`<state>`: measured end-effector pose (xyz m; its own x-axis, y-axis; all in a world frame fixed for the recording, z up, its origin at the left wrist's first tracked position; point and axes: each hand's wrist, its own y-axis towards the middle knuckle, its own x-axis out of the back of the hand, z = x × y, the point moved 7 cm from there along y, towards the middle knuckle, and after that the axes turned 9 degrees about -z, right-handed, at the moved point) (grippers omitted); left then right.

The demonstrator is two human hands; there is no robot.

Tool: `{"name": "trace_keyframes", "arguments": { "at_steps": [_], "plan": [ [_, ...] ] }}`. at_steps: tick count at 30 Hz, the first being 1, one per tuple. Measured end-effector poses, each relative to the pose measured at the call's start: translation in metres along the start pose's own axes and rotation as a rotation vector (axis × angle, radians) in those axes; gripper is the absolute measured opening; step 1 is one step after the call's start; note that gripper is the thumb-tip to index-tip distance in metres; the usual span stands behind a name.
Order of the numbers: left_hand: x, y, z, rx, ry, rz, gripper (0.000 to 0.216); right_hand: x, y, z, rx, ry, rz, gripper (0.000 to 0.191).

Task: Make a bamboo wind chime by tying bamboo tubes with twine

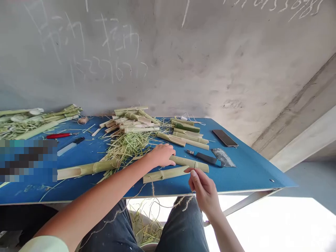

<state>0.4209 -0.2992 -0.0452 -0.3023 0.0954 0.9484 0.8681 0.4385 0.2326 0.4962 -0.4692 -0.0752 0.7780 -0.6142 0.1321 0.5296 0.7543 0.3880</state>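
My left hand rests palm down on a split bamboo piece lying across the blue table, fingers curled over it. My right hand hovers at the table's near edge, thumb and fingers pinched together at the end of a second bamboo piece. A thin twine strand hangs from that piece over the edge toward my lap. What the right fingers pinch is too small to make out.
A dark-handled cleaver lies right of my hands, a phone behind it. Cut bamboo pieces and a shavings pile fill the middle. A red-handled tool, a utility knife and a long bamboo trough lie left.
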Motion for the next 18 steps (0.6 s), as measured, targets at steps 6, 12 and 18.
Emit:
{"name": "trace_keyframes", "arguments": {
  "at_steps": [6,12,18],
  "plan": [
    [-0.011,-0.012,0.009,-0.002,-0.054,-0.065,0.025,-0.001,0.013,-0.021,-0.06,-0.087,-0.043,0.044],
    [0.038,-0.039,0.045,0.155,-0.278,-0.216,0.043,-0.025,0.017,0.001,0.066,-0.218,0.132,0.04],
    [0.051,-0.073,0.062,0.378,-1.007,-0.234,0.075,-0.053,0.035,0.031,0.185,-0.342,0.183,0.038]
  ]
}}
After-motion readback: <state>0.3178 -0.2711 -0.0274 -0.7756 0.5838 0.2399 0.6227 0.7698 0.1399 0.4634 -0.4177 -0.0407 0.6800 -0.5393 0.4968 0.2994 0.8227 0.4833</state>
